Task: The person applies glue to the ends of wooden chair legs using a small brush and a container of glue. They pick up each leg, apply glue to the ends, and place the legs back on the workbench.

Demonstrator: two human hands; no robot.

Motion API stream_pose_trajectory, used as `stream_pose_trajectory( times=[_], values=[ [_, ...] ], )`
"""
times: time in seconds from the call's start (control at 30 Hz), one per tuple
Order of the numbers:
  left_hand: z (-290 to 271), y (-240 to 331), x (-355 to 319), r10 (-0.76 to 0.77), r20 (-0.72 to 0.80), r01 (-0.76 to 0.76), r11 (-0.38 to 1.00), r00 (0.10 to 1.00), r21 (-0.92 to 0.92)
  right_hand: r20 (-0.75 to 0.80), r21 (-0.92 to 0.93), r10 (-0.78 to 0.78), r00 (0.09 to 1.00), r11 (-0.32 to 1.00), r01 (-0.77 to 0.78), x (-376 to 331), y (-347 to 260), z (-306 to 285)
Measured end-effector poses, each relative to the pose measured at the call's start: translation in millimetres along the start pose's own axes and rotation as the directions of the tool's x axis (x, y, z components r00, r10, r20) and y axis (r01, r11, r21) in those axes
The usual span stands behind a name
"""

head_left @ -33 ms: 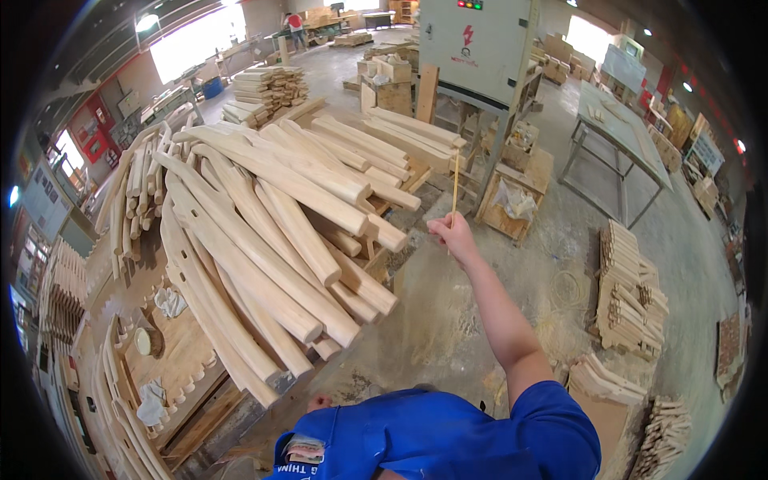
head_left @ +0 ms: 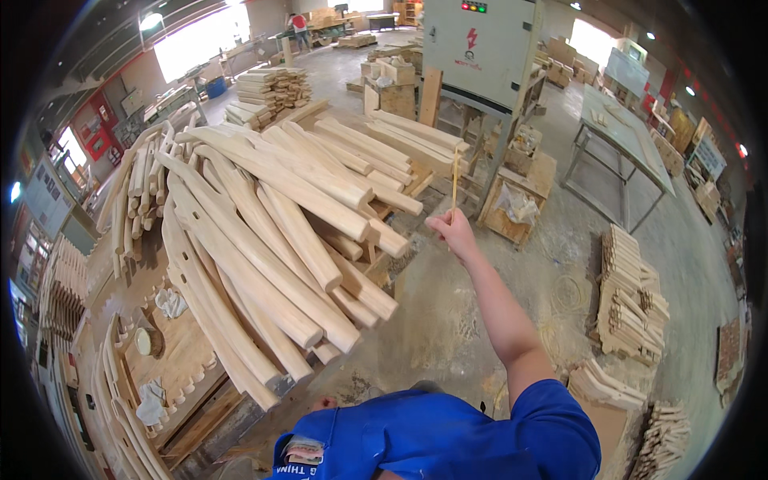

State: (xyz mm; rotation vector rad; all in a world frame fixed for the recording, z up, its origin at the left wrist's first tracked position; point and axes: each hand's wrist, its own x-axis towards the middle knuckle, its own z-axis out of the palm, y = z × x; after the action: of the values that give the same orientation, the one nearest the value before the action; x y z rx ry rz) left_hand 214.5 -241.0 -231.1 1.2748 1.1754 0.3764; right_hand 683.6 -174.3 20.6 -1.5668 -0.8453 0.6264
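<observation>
My right hand (head_left: pixel 454 230) is stretched forward, past the front ends of the wood pile. Its fingers are closed in a pinch round a thin yellowish wooden stick (head_left: pixel 455 188), held upright; its upper tip is too small to make out. Long, pale, curved wooden pieces (head_left: pixel 264 232) are heaped to the left of that hand, some with slots cut in them. Only a small part of my left hand (head_left: pixel 325 403) shows, low beside my blue shirt, below the pile's front ends. Its fingers are mostly hidden.
On the left, a wooden bench (head_left: pixel 180 352) bears a round tin (head_left: pixel 144 342) and white rags (head_left: pixel 151 402). An electrical cabinet (head_left: pixel 478 56) stands ahead, above a wooden box (head_left: pixel 512 210). Wood stacks (head_left: pixel 628 292) and a metal-framed table (head_left: pixel 620 136) are to the right.
The view has shifted very slightly. My right hand keeps its pinch on the stick, and the wood pile lies as before.
</observation>
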Motion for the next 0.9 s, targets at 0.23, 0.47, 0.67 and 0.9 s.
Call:
stream_pose_trajectory(
  times=[0.23, 0.47, 0.67, 0.9],
  values=[
    [10.7, 13.7, 23.5, 0.154, -0.112, -0.062, 0.814, 0.982, 0.578, 0.074, -0.416, -0.176, 0.982, 0.889, 0.190, 150.8, -12.2, 21.3],
    [60.0, 37.1, -29.5, -0.304, -0.678, 0.234, 0.952, 0.670, -0.195, 0.246, -0.587, -0.187, 0.951, 0.752, 0.299, 267.9, -16.0, 70.3],
    [150.9, 45.9, -40.2, -0.499, -0.661, 0.343, 0.866, 0.560, -0.364, 0.293, -0.743, 0.023, 0.956, 0.635, 0.212, 317.5, -4.2, 102.5],
    [198.6, 46.4, -23.9, -0.539, -0.653, 0.390, 0.841, 0.533, -0.376, 0.458, -0.726, 0.036, 0.888, 0.592, 0.350, 349.4, -12.3, 93.6]
  ],
)
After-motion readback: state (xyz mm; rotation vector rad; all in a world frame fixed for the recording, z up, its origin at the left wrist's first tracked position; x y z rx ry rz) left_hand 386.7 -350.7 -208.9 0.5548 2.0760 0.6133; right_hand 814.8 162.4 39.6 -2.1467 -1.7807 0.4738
